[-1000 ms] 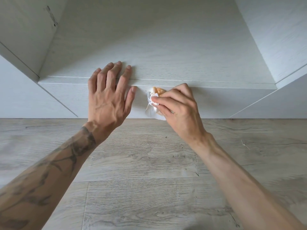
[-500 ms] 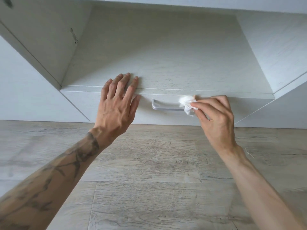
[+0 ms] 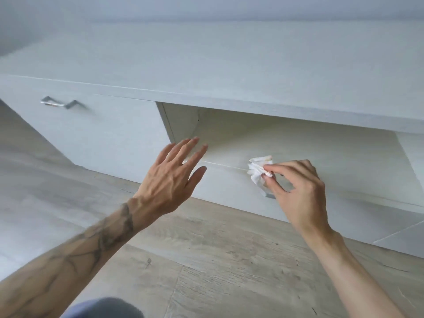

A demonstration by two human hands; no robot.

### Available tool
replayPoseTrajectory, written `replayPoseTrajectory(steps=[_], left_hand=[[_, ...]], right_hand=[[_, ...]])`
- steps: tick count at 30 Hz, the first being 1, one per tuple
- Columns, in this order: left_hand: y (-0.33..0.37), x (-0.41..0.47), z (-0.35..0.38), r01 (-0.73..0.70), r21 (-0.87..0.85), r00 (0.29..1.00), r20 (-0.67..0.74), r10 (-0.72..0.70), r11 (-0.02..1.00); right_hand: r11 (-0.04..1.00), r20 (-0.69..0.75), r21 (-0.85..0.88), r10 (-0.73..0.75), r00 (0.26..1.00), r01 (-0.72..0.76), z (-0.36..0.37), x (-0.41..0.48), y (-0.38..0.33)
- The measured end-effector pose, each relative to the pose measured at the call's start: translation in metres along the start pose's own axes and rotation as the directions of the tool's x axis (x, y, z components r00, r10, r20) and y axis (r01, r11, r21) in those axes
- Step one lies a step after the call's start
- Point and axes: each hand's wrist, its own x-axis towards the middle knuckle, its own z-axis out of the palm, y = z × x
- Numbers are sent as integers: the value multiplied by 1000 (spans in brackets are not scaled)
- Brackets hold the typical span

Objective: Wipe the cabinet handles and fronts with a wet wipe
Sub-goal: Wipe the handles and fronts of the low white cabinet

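Wet wipe [image 3: 258, 168]: crumpled white wad, pinched between the thumb and fingertips of the right hand [image 3: 298, 189], at the top edge of the drawer front [image 3: 229, 187].
Wipe, direction: it fans up and away from the right fingertips toward the left hand; we find no clear long axis in the crumple.
Right hand: curled, gripping the wipe, knuckles toward us.
Handle under right hand [image 3: 269, 195]: only a grey end shows below the wipe; the rest is behind the fingers.
Left hand [image 3: 169, 177]: open, fingers straight and spread, holding nothing, tips at the left end of the same top edge; we cannot tell whether they touch it.
Top edge: a thin pale line running from the left fingertips to the wipe, free between the two hands.
Drawer interior [image 3: 298, 143]: a pale cavity beyond both hands, under the overhanging cabinet top [image 3: 229, 72].
Room to move: bare front below and between the hands, and more front outside the right hand.
Neighbouring front [image 3: 103, 134]: outside the left hand, well apart from it.
Neighbouring handle [image 3: 60, 103]: metal bar, long axis along its front, untouched.
Floor [image 3: 218, 260]: grey wood planks beneath both forearms.
Blue fabric [image 3: 103, 308]: at the near edge, below the left forearm.
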Motion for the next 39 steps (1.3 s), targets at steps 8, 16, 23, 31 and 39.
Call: replayPoseTrajectory(steps=[8,16,23,31,39], left_hand=[[-82,-15,-62,99,-53,987,-121,-104,994],[-232,-37,-87,72,-71,973,-217,-86,995],[-361,-40,-94,17,-109,972,-230,-42,994],[-472,-18,-72,-77,-119,956,-291,39,990],[-499,-7,-47,-20,-122,941,-339,-23,992]], right_hand=[[994,5,1,-113,994,113,56,75,-108],[989,34,-48,-141,989,142,129,133,-221],[979,7,-169,-117,993,117,206,165,-299],[968,23,-248,-35,999,40,275,174,-344],[978,40,-205,55,998,-46,316,169,-363]])
